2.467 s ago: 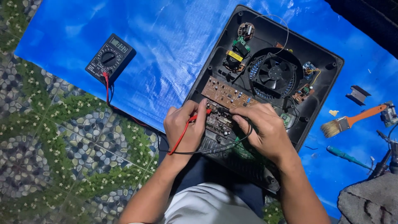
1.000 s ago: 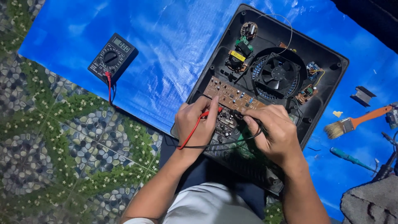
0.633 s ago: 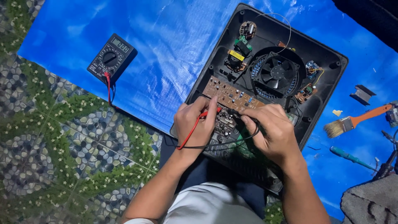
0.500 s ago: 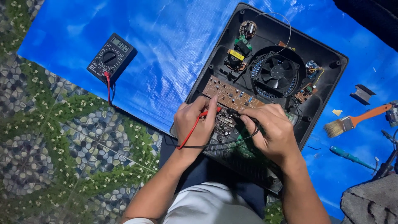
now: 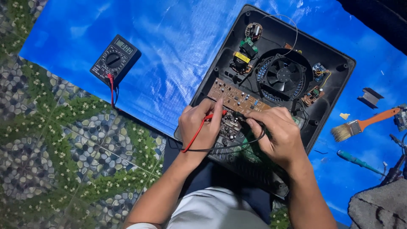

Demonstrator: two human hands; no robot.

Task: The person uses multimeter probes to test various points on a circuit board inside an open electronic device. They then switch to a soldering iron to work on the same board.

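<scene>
- Pinching a red probe [image 5: 210, 116], left hand [image 5: 199, 129] presses its tip onto the brown circuit board [image 5: 237, 96]; fingers closed tight on it.
- Right hand [image 5: 277, 135] curls over the black probe lead [image 5: 237, 145]; fingertips are pressed together at the board, but the probe itself is hidden under them.
- Both hands sit close together at the near edge of the open black appliance case [image 5: 335, 80], which lies tilted on the tarp, its near corner over the person's lap.
- Open room: bare blue tarp [image 5: 178, 46] left of the case; case walls hem the hands in front and at the right.
- Inside the case: round black fan [image 5: 283, 76] just behind the board, small green and yellow parts [image 5: 243, 53] at the far left corner, thin wires near the fan.
- Black multimeter [image 5: 115, 59] lies well apart at the left on the tarp, a red lead [image 5: 112, 91] running from it.
- Right side of tarp: orange-handled brush [image 5: 364, 125], teal screwdriver [image 5: 354, 160], small black clip [image 5: 369, 96].
- Tarp lies over a pebble-and-leaf patterned floor [image 5: 63, 148]; blue-tinted, dim light.
</scene>
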